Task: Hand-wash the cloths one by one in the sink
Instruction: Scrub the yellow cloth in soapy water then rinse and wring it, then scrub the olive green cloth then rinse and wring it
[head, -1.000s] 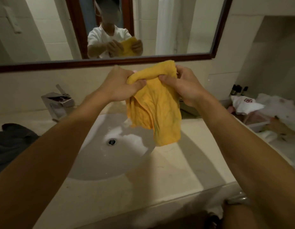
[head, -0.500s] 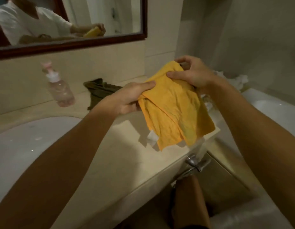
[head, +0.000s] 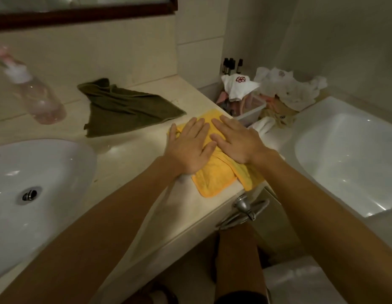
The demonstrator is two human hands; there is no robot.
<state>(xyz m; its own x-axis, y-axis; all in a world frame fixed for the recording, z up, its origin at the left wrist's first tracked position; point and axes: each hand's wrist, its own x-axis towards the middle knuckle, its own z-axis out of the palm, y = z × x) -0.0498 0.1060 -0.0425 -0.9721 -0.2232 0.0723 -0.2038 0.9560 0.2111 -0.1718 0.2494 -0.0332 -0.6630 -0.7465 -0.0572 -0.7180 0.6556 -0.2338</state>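
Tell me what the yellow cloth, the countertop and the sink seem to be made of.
Yellow cloth: soft fabric, perhaps microfibre or terry, matte, with a fuzzy surface and limp folds. Countertop: probably polished stone or a stone-look composite, cream and smooth, with soft reflections. Sink: likely glazed ceramic, white and glossy, showing sharp highlights.

Dim yellowish light, wide-angle edge bending, bottle point(head: 29, 88) motion-blurred.
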